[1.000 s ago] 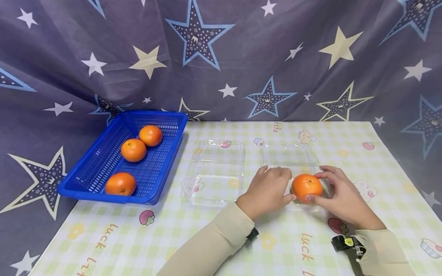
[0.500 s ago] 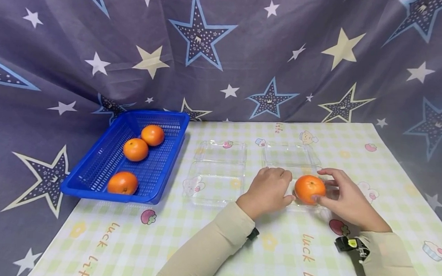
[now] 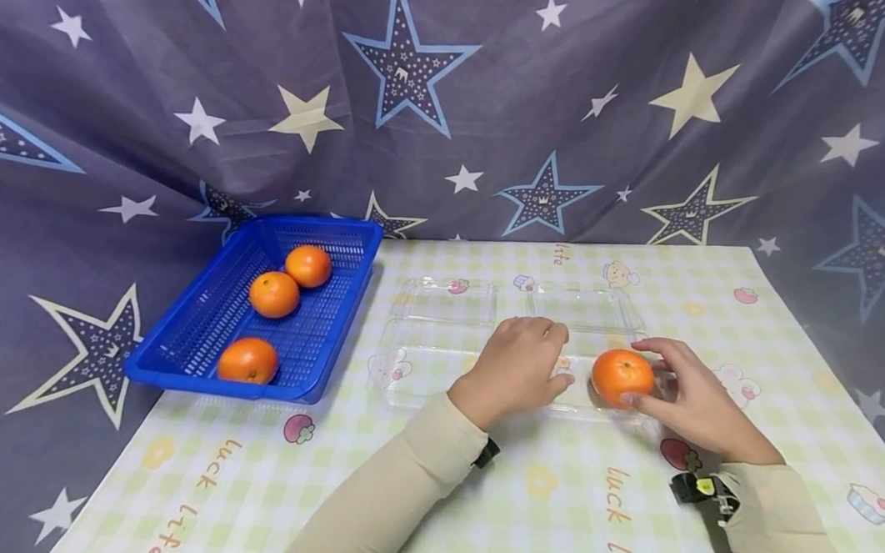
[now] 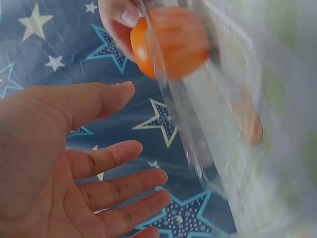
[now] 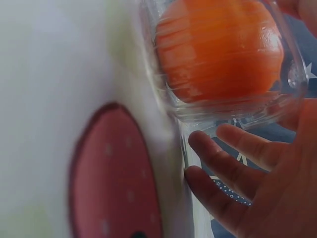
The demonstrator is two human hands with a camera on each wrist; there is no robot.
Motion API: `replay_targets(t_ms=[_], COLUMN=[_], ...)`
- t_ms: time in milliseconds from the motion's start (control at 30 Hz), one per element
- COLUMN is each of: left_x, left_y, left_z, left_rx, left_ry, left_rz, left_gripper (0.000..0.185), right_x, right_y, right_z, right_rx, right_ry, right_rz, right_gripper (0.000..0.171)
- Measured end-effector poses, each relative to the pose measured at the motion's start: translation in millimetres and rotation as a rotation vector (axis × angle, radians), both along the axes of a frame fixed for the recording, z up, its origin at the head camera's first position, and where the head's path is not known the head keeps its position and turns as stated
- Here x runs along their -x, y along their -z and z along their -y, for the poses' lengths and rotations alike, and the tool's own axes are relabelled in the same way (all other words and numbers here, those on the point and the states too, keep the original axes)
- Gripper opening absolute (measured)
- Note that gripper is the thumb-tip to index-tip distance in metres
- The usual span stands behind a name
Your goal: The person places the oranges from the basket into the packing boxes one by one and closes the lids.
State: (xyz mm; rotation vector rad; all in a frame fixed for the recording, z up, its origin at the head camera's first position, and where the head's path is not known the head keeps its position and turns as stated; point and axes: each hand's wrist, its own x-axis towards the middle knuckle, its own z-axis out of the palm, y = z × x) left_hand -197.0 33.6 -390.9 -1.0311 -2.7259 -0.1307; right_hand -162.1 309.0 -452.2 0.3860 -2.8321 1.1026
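An orange (image 3: 622, 378) sits in the near half of the right clear plastic clamshell box (image 3: 587, 307), whose lid lies folded back. My right hand (image 3: 694, 402) holds this orange from the right, thumb on its near side and index finger at its far side. In the right wrist view, the other fingers (image 5: 230, 173) stretch loosely below the box wall. My left hand (image 3: 516, 368) hovers over the left part of the same box, apart from the orange. In the left wrist view its palm (image 4: 44, 148) faces the box with nothing between thumb and spread fingers.
A second clear clamshell box (image 3: 438, 364), lid folded back, lies to the left. Beyond it stands a blue plastic basket (image 3: 346, 317) with an orange (image 3: 248, 360) near its front and two more further back. A star-patterned curtain (image 3: 452, 85) hangs behind the checked tablecloth (image 3: 371, 490).
My left hand has moved left, away from the orange. The right hand's index finger and thumb have spread slightly. The orange stays in the right box, and the head view has shifted a little.
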Motion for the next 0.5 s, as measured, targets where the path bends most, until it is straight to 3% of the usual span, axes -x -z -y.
replay_targets(t_ms=[500], left_x=[17.9], left_y=[-31.7], left_z=[50], left_rx=[0.071], left_ry=[-0.063], left_rz=[-0.048], left_gripper=[0.05], right_x=[0.0], right_y=[-0.1], right_z=[1], right_rx=[-0.044], right_ry=[0.0], right_rz=[0.025], right_gripper=[0.08])
